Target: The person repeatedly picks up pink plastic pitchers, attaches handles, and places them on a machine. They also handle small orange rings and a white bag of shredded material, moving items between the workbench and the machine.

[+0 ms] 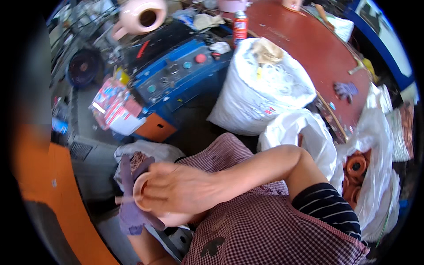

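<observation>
My left hand point(132, 217), in a purple glove, grips a pale pink hollow plastic piece point(174, 219) with a round mouth, low and left of centre. My bare right hand point(179, 187) reaches across my body and lies over that mouth. Its fingers are smeared by motion at the rim, and I cannot make out whether they hold anything. A thin pale strip point(124, 199) juts out left of the rim, blurred. Behind the glove, thin pinkish scraps point(138, 161) lie at a whitish bag point(155, 151).
Ahead stands a blue control panel point(176, 70) with buttons; a pink jug-like vessel point(130, 20) lies beyond it. A full white sack point(238, 95) stands by a red table point(304, 48) bearing a spray can point(240, 27) and glove point(345, 91). Bagged orange-brown parts point(356, 165) sit right. An orange panel point(57, 176) borders the left.
</observation>
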